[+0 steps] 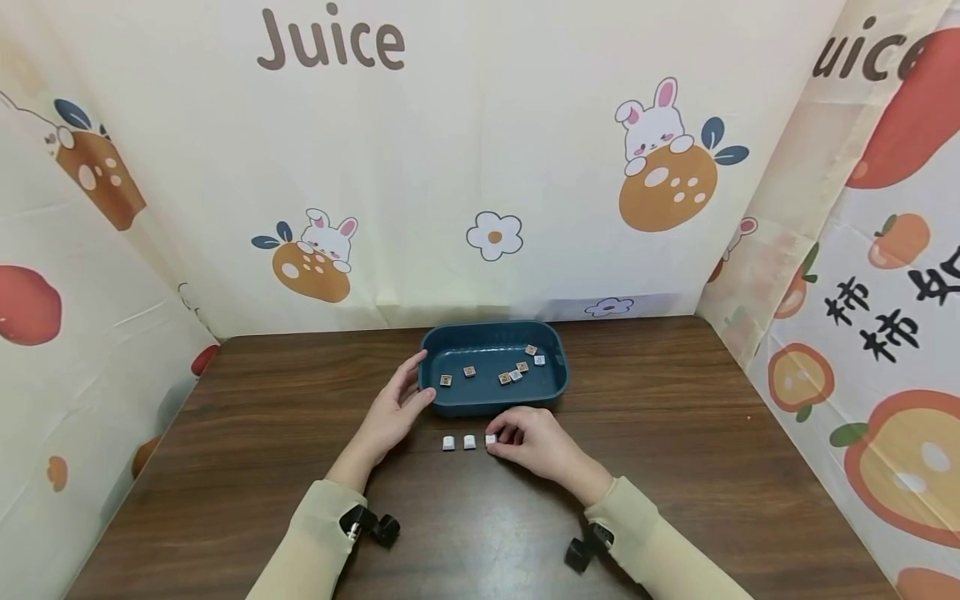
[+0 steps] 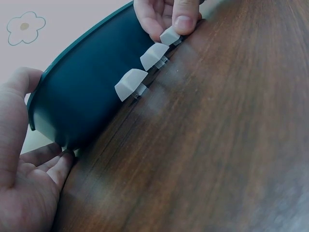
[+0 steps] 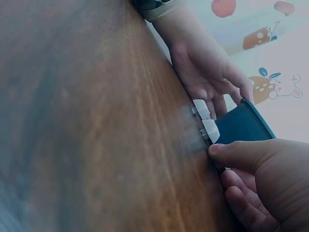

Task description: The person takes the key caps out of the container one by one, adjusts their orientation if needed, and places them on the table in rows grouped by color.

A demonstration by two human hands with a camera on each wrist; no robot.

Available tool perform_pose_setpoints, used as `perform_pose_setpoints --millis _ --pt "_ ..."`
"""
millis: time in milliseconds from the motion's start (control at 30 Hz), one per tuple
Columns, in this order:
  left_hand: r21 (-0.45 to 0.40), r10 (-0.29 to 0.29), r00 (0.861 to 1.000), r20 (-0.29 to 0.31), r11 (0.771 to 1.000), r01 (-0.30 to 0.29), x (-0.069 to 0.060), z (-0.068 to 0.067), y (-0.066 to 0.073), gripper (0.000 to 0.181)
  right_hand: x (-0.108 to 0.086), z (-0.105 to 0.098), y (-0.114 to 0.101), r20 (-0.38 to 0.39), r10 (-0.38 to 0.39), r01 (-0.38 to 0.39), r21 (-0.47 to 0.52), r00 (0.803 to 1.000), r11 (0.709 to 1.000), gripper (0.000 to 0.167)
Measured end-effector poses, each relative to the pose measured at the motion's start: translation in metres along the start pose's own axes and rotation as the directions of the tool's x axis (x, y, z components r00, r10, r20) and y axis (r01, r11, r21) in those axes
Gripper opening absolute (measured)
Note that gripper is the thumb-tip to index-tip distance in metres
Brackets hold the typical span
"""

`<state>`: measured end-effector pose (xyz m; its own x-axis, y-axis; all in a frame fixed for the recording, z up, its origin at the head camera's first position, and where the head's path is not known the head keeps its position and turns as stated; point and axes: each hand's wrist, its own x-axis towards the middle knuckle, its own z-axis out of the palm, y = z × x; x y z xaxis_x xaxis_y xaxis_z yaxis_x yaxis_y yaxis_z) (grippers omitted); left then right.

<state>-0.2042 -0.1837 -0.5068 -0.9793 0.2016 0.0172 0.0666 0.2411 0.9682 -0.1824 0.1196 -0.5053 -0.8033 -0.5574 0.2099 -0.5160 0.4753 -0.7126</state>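
Note:
A blue rectangular tray [image 1: 495, 410] stands on the wooden table, with several small brown-topped square pieces [image 1: 469, 372] and a few whitish ones [image 1: 539, 361] inside. My left hand [image 1: 393, 410] holds the tray's left end, thumb at the rim and fingers down its side. In front of the tray, two white keycaps, one at the left [image 1: 448, 443] and one in the middle [image 1: 469, 442], stand in a row on short clear stems. At the row's right end, my right hand [image 1: 536, 442] pinches a third white keycap [image 1: 491, 440] between thumb and fingers, close to the tabletop.
Printed cloth walls [image 1: 420, 167] enclose the table at the back and both sides. The tray stands near the table's back edge. A small black camera [image 1: 386, 530] is strapped on the left wrist, another [image 1: 579, 554] on the right.

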Motion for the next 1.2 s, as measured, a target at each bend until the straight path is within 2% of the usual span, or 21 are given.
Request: perform_pose_setpoints --millis 1200 --pt "-0.007 -0.016 1.000 0.007 1.000 0.016 -0.0002 -0.0007 0.0003 0.066 0.0006 -0.0024 -0.0019 0.004 -0.015 0.015 -0.022 1.000 1.000 0.017"
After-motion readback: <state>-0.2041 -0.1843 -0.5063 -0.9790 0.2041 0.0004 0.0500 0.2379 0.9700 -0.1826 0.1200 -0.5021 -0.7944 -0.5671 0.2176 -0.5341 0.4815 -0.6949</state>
